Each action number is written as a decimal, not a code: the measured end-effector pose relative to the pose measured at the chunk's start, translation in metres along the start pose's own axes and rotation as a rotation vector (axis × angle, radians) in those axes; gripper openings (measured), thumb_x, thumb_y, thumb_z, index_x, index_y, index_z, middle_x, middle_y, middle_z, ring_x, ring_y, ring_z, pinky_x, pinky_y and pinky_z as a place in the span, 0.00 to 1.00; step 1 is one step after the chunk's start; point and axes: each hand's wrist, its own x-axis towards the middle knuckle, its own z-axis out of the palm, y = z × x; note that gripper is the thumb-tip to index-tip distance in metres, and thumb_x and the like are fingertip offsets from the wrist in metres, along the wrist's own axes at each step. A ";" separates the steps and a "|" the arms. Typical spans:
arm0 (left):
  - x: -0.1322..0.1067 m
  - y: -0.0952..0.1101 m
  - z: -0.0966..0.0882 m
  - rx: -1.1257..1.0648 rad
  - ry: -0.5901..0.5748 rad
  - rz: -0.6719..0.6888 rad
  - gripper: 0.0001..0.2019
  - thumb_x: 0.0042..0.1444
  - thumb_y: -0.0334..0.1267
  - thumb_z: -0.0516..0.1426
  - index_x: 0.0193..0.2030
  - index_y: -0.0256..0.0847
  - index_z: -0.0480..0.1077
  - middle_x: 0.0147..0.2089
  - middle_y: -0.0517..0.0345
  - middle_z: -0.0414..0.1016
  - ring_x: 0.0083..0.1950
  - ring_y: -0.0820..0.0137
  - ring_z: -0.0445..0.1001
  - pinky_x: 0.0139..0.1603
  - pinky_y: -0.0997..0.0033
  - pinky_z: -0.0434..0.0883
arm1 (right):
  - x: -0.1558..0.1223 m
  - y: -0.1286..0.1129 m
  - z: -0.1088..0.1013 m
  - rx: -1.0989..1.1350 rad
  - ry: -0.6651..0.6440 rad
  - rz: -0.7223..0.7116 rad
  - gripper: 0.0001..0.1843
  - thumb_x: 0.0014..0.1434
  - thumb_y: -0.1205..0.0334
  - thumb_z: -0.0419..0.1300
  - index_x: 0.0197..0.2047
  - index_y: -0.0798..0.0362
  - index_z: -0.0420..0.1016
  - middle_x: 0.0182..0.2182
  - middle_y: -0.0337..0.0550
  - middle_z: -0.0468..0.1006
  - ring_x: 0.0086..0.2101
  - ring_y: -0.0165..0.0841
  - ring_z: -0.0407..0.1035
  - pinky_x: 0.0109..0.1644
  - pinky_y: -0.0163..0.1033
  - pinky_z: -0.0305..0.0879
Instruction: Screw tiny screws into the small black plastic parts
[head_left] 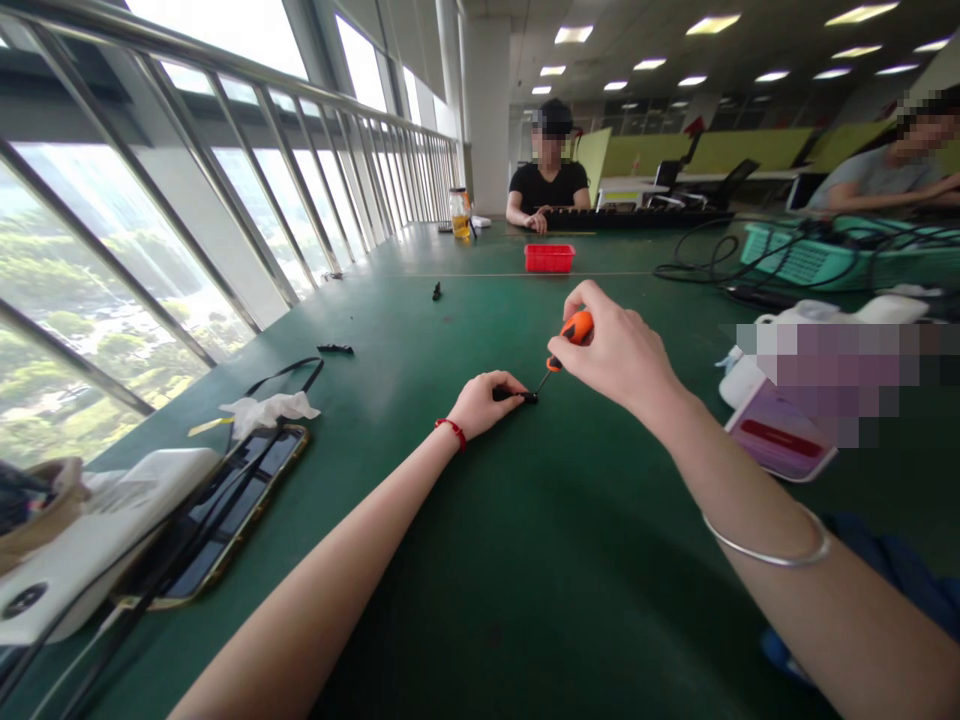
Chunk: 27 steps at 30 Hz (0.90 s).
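Observation:
My left hand (484,402) is closed on a small black part (529,397), pinning it against the green tabletop (420,480); its kind is too small to make out. An orange-and-black screwdriver (576,328) is gripped in my right hand (619,345). Its shaft slants down to the left, and the tip meets or almost meets the black part just beyond my left fingertips. Farther off on the table lie two more black pieces, a long one (335,349) at left and a small one (436,291) near the middle.
A red basket (550,259) stands ahead. At left are a phone (225,520), a white device (112,540) and cables. On the right lie a pink-screened phone (780,430), white items and a teal basket (795,258) with black cables. Two people sit across the table. Metal railing (225,150) borders the left.

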 end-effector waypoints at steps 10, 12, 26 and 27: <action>0.000 0.001 -0.001 -0.009 0.009 0.010 0.07 0.50 0.34 0.58 0.35 0.37 0.75 0.38 0.53 0.78 0.39 0.68 0.74 0.44 0.69 0.71 | 0.001 0.001 0.000 0.016 0.031 0.005 0.09 0.52 0.54 0.53 0.36 0.47 0.67 0.24 0.38 0.73 0.25 0.34 0.64 0.27 0.35 0.48; 0.000 0.001 -0.001 -0.012 0.005 0.014 0.07 0.50 0.35 0.58 0.35 0.37 0.75 0.38 0.54 0.78 0.39 0.68 0.74 0.44 0.69 0.71 | 0.000 0.000 0.000 0.024 0.020 0.011 0.10 0.51 0.53 0.54 0.36 0.47 0.67 0.24 0.38 0.72 0.24 0.34 0.63 0.26 0.35 0.48; 0.001 -0.002 0.000 -0.022 -0.010 0.039 0.07 0.50 0.34 0.57 0.35 0.37 0.75 0.36 0.55 0.78 0.38 0.70 0.74 0.43 0.71 0.70 | 0.000 0.000 0.003 0.063 0.036 0.026 0.15 0.54 0.49 0.50 0.24 0.48 0.69 0.22 0.39 0.71 0.26 0.34 0.64 0.26 0.35 0.49; 0.001 -0.002 0.000 -0.021 -0.008 0.037 0.07 0.50 0.34 0.57 0.35 0.37 0.75 0.36 0.55 0.78 0.38 0.70 0.74 0.43 0.71 0.70 | 0.000 0.000 0.004 0.068 0.050 0.019 0.15 0.54 0.50 0.50 0.23 0.49 0.69 0.21 0.39 0.71 0.26 0.34 0.64 0.26 0.35 0.49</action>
